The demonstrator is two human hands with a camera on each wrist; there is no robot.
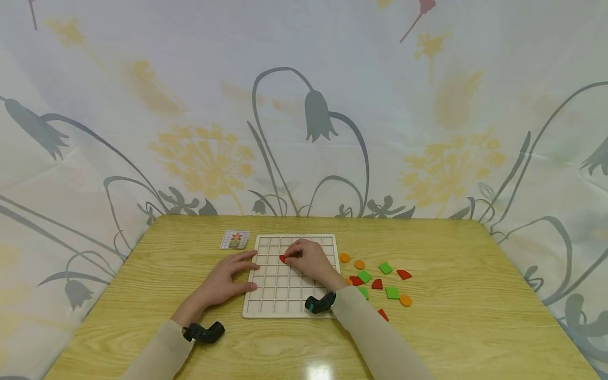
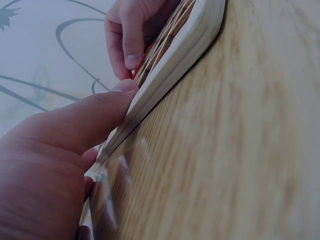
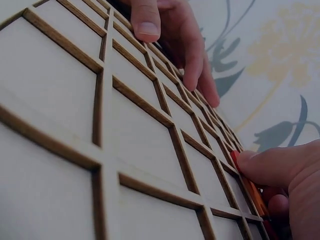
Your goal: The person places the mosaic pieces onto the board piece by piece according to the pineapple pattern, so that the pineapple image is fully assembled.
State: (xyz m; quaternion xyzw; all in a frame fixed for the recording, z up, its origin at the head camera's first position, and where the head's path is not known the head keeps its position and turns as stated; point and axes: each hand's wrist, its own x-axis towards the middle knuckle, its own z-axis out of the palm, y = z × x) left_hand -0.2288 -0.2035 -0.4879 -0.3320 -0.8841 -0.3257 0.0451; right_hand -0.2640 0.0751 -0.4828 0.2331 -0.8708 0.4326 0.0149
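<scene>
Red piece (image 1: 282, 259), flat, wedge-like, pinched by right grip (image 1: 311, 259) (left grip (image 1: 227, 279) loosely spread, touching gridded board (image 1: 282, 294))
</scene>
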